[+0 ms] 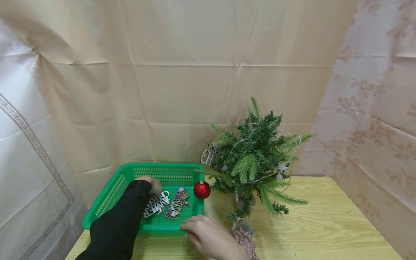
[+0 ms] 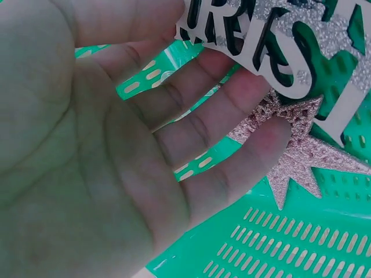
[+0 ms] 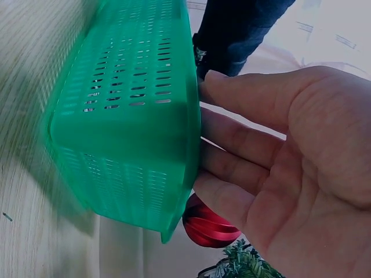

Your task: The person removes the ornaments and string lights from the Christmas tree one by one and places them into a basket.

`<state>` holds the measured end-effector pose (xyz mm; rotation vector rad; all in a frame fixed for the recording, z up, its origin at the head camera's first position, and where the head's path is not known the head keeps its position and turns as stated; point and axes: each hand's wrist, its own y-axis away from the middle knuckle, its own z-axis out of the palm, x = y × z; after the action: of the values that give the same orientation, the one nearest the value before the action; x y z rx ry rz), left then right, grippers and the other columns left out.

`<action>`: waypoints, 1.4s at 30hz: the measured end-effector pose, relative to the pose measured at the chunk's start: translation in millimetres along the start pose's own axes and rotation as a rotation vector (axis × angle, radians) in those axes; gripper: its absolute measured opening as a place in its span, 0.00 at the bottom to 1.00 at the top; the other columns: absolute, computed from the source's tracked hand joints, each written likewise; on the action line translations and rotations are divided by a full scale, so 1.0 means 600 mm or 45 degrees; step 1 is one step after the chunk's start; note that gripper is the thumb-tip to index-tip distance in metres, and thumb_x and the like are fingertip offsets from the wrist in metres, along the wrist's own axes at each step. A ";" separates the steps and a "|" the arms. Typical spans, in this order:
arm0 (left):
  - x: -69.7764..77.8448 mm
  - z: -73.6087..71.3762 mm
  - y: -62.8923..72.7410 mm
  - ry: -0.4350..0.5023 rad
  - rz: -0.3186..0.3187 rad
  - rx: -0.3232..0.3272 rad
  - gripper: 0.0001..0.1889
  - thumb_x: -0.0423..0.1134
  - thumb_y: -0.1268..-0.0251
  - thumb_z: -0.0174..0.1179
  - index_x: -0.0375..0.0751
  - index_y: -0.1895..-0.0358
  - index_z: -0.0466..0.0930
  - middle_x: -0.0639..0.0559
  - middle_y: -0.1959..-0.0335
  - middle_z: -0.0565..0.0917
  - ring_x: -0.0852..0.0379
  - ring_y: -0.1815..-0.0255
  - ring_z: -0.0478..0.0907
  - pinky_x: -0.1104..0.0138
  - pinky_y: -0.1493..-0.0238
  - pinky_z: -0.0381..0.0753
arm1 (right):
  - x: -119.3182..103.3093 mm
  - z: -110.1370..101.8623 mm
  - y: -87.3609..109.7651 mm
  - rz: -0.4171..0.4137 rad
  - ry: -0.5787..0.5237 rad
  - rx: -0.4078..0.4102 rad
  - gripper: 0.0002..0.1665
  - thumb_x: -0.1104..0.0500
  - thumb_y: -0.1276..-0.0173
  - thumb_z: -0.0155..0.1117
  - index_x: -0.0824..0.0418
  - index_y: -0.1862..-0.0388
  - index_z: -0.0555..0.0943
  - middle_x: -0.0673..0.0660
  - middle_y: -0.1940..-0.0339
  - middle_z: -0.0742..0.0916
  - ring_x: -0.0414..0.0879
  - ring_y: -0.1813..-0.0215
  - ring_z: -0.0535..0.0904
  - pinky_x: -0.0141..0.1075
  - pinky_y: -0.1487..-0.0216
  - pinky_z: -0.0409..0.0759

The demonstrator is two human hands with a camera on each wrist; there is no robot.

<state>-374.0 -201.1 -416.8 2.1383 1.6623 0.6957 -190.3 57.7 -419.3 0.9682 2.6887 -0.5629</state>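
Inside the green basket my left hand pinches a silver glitter letter ornament at its edge, thumb in front and fingers reaching beneath. Under those fingers a pink glitter star shows in the left wrist view. A second letter ornament, with pink and gold letters, lies to the right in the basket. At the front right corner my right hand rests on the basket rim, fingers fairly straight. Their tips are hidden behind the rim in the right wrist view.
Right of the basket stands a small artificial tree with several ornaments. One red ball hangs right at the basket's right rim. Another pink star is near the tree's base. Wooden tabletop extends to the right; cloth hangs behind.
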 end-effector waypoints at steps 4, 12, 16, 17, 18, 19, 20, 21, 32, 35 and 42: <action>0.002 0.000 0.004 0.014 -0.026 0.011 0.09 0.37 0.30 0.58 0.40 0.71 0.76 0.46 0.71 0.77 0.54 0.75 0.68 0.65 0.71 0.65 | -0.003 0.000 -0.001 -0.004 0.007 0.004 0.14 0.61 0.27 0.67 0.55 0.44 0.86 0.46 0.48 0.87 0.36 0.46 0.82 0.28 0.45 0.79; -0.002 0.006 0.006 0.072 -0.041 0.044 0.07 0.41 0.32 0.65 0.42 0.62 0.80 0.44 0.66 0.81 0.53 0.72 0.72 0.64 0.69 0.69 | -0.005 0.000 0.000 -0.008 0.042 0.020 0.14 0.61 0.28 0.67 0.55 0.45 0.87 0.47 0.47 0.88 0.37 0.46 0.83 0.29 0.44 0.79; 0.003 0.004 0.024 0.139 -0.019 0.054 0.05 0.39 0.31 0.64 0.41 0.59 0.82 0.46 0.67 0.81 0.54 0.70 0.74 0.65 0.68 0.71 | -0.005 -0.002 0.000 -0.009 0.035 0.014 0.14 0.61 0.28 0.67 0.56 0.45 0.87 0.47 0.47 0.88 0.37 0.46 0.82 0.28 0.45 0.79; 0.005 0.004 0.028 0.148 -0.018 0.057 0.05 0.39 0.31 0.64 0.41 0.60 0.83 0.46 0.67 0.81 0.54 0.70 0.74 0.65 0.67 0.71 | -0.005 -0.001 0.001 -0.010 0.033 0.013 0.14 0.61 0.28 0.67 0.56 0.45 0.87 0.47 0.47 0.88 0.37 0.45 0.82 0.28 0.45 0.79; 0.006 0.004 0.031 0.145 -0.019 0.060 0.05 0.39 0.31 0.64 0.41 0.60 0.83 0.46 0.67 0.81 0.54 0.69 0.75 0.64 0.67 0.72 | -0.005 -0.001 0.001 -0.008 0.027 0.011 0.14 0.61 0.28 0.67 0.56 0.45 0.87 0.46 0.48 0.88 0.37 0.45 0.82 0.28 0.45 0.79; 0.007 0.003 0.034 0.148 -0.026 0.067 0.05 0.39 0.31 0.64 0.41 0.60 0.83 0.47 0.66 0.81 0.54 0.69 0.75 0.64 0.67 0.72 | -0.005 -0.001 0.001 -0.007 0.022 0.009 0.14 0.61 0.28 0.67 0.56 0.44 0.87 0.46 0.48 0.87 0.37 0.45 0.82 0.28 0.45 0.79; 0.008 0.002 0.037 0.151 -0.033 0.073 0.05 0.38 0.31 0.63 0.40 0.61 0.83 0.46 0.66 0.81 0.53 0.69 0.75 0.64 0.68 0.72 | -0.005 -0.001 0.001 -0.006 0.019 0.008 0.14 0.61 0.28 0.67 0.56 0.44 0.87 0.46 0.48 0.87 0.37 0.45 0.82 0.28 0.45 0.79; 0.009 0.001 0.040 0.167 -0.041 0.074 0.05 0.37 0.31 0.62 0.39 0.63 0.82 0.45 0.66 0.82 0.54 0.71 0.74 0.65 0.69 0.71 | -0.006 -0.001 0.001 -0.005 0.016 0.007 0.14 0.61 0.27 0.67 0.56 0.44 0.87 0.46 0.47 0.87 0.37 0.45 0.82 0.28 0.45 0.79; 0.019 -0.019 0.042 0.392 0.019 0.081 0.18 0.35 0.26 0.55 0.34 0.37 0.77 0.41 0.55 0.82 0.49 0.65 0.81 0.58 0.64 0.83 | -0.005 0.002 0.000 -0.021 0.003 0.011 0.14 0.61 0.27 0.67 0.56 0.44 0.87 0.47 0.48 0.88 0.37 0.46 0.82 0.28 0.46 0.79; 0.031 -0.029 0.043 0.344 0.101 0.102 0.20 0.38 0.24 0.55 0.35 0.34 0.76 0.41 0.51 0.83 0.41 0.52 0.82 0.49 0.50 0.82 | -0.005 0.002 0.001 -0.031 0.006 0.023 0.14 0.61 0.27 0.67 0.57 0.45 0.87 0.47 0.48 0.88 0.37 0.46 0.83 0.28 0.46 0.79; 0.065 -0.040 0.058 0.391 0.295 0.161 0.17 0.43 0.23 0.57 0.42 0.37 0.78 0.47 0.48 0.81 0.44 0.51 0.81 0.51 0.53 0.81 | -0.005 0.001 0.001 -0.006 0.005 0.012 0.14 0.61 0.28 0.67 0.57 0.45 0.87 0.47 0.47 0.88 0.37 0.46 0.83 0.29 0.45 0.79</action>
<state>-352.1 -172.7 -371.5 2.4409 1.6565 1.0600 -187.6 55.9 -418.9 0.9665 2.6947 -0.5761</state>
